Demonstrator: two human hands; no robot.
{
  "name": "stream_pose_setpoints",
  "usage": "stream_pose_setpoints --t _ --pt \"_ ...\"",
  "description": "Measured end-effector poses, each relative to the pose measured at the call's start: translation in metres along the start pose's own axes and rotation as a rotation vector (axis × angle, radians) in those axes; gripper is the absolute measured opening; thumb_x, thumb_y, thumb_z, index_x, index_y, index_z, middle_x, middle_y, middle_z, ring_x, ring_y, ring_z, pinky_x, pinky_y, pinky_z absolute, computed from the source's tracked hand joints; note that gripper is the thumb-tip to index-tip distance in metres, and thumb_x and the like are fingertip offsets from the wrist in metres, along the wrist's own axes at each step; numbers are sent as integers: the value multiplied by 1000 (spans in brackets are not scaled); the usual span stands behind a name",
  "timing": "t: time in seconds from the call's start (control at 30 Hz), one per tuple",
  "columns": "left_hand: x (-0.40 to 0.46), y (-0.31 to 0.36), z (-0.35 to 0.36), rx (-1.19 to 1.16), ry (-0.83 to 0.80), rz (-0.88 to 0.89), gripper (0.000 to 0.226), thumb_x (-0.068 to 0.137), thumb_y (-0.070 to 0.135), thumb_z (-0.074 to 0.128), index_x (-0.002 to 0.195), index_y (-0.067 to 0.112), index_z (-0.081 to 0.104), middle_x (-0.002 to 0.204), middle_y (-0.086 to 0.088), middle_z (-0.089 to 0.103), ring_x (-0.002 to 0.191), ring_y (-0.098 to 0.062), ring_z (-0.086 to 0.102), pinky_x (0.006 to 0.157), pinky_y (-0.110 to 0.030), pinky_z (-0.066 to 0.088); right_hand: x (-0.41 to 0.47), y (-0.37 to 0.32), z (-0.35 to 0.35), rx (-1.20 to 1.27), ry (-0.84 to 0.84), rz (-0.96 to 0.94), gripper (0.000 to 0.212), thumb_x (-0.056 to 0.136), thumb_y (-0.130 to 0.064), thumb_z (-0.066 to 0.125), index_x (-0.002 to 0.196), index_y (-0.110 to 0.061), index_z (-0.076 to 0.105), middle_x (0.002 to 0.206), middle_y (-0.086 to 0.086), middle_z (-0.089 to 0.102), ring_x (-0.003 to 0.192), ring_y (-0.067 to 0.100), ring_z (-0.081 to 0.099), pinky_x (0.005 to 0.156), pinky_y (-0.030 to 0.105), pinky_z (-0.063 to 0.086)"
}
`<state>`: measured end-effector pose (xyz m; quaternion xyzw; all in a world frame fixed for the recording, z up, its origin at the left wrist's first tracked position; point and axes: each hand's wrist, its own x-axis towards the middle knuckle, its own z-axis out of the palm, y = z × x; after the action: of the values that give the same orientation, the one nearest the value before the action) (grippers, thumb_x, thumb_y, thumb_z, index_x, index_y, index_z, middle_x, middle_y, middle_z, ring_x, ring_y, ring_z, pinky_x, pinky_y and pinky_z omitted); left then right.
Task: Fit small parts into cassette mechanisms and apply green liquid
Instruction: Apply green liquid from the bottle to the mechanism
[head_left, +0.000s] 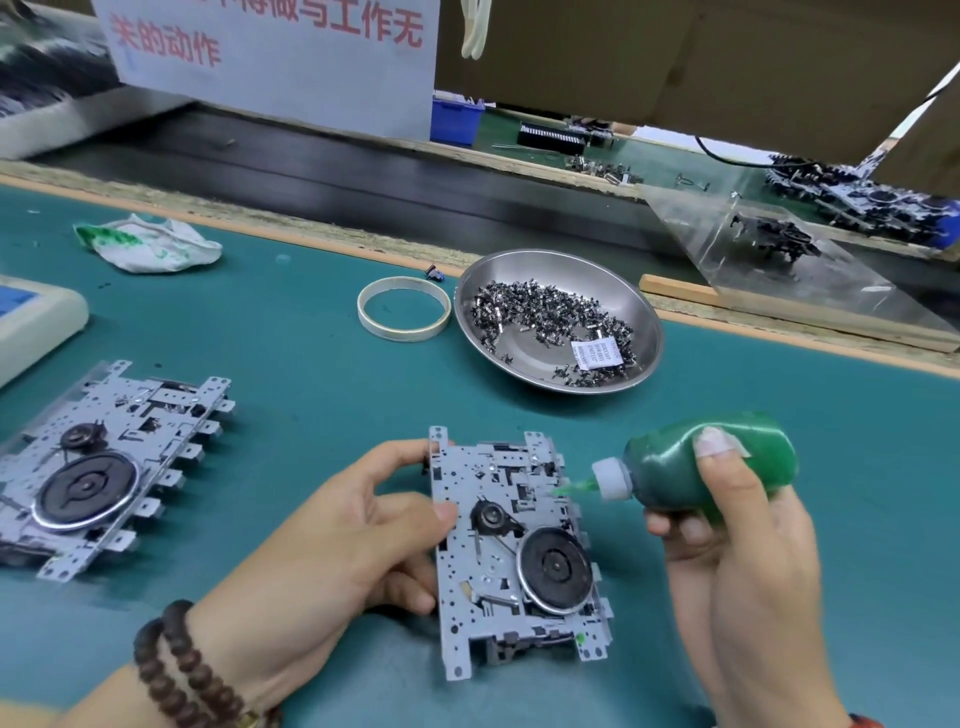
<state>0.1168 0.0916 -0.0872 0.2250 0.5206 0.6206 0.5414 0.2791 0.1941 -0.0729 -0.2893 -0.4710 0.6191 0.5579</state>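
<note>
A grey metal cassette mechanism (498, 592) with a black flywheel lies on the green mat in front of me. My left hand (332, 545) grips its left edge, thumb on the plate. My right hand (743, 525) holds a small bottle of green liquid (670, 467) tipped to the left, its green nozzle tip touching the mechanism's upper right edge. A green dot shows near the mechanism's lower right corner. A steel bowl (644, 332) of several small dark metal parts stands behind it.
A second cassette mechanism (104, 467) lies at the left. A tape ring (404, 308) and a green-stained rag (150, 243) sit further back. A beige device (36, 317) is at the left edge. A dark conveyor belt (332, 171) runs behind the mat.
</note>
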Motion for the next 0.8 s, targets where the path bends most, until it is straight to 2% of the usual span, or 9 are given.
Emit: stream_pose_setpoints --t 0.07,0.17,0.2,0.27,0.4,0.8 --pt "1 -2 3 26 25 26 47 68 15 70 113 18 57 67 -12 63 43 -12 53 38 -18 45 -3 1 2 24 -44 77 12 72 -16 67 61 -19 64 53 -6 53 35 1 35 39 12 39" --pt "2 -3 4 30 38 23 49 67 19 63 115 18 56 69 -11 64 44 -11 53 39 -18 46 -6 4 5 -28 -91 128 15 67 -10 71 68 -14 57 51 -5 52 35 2 34 37 12 37" --pt "2 -4 3 34 40 21 48 68 19 62 116 19 56 69 -10 64 44 -11 53 39 -18 46 -7 4 6 -56 -90 130 19 65 -16 72 71 -12 55 51 -5 53 36 2 34 37 12 37" --pt "2 -4 2 40 39 14 46 70 18 62 116 19 56 71 -11 65 44 -11 53 39 -18 46 -6 4 7 -103 -83 121 19 66 -26 60 73 -10 53 50 -5 53 36 1 35 37 13 37" --pt "3 -6 2 39 45 13 37 80 11 59 116 19 56 72 -12 65 43 -12 53 38 -18 45 -5 6 7 -163 -97 119 29 63 -35 61 76 -10 54 53 -6 56 37 2 39 39 15 39" --pt "5 -8 2 52 51 49 35 84 11 57 118 19 54 72 -12 65 44 -12 52 40 -18 45 -6 9 8 -209 -139 120 30 62 -39 62 75 -12 56 56 -1 63 38 1 44 41 16 42"
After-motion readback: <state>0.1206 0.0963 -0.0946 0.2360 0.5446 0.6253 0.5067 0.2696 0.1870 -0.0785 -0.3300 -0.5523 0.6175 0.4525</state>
